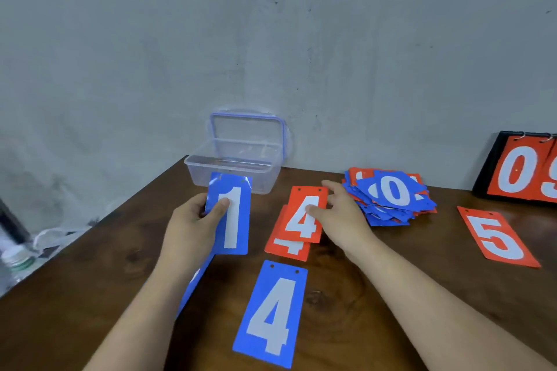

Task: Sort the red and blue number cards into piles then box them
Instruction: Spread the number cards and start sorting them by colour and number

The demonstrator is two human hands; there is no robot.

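While the sorting by colour is under way and nothing is yet boxed, a red 4 card [301, 220] is being set on a second red card [287, 250], which it overlaps askew; it is pinched at its right edge by the right hand [340, 214], thumb laid on the printed face and fingers reaching along the edge toward the top corner; whether it already lies flat cannot be told. A blue 1 card [233, 220] is held upright above the table [391, 295] by the left hand [193, 220], thumb clamped on the face and fingers curled behind; another blue card [196, 280] is partly hidden under that forearm. A blue 4 card [272, 315] lies alone nearest the person, a red 5 card [497, 238] well to the right. The mixed heap [391, 196] just beyond the right hand is judged largely unsorted; next, the red card would need releasing squarely, then the heap drawn from again. The clear box [232, 172] stands open against the wall, apparently empty.
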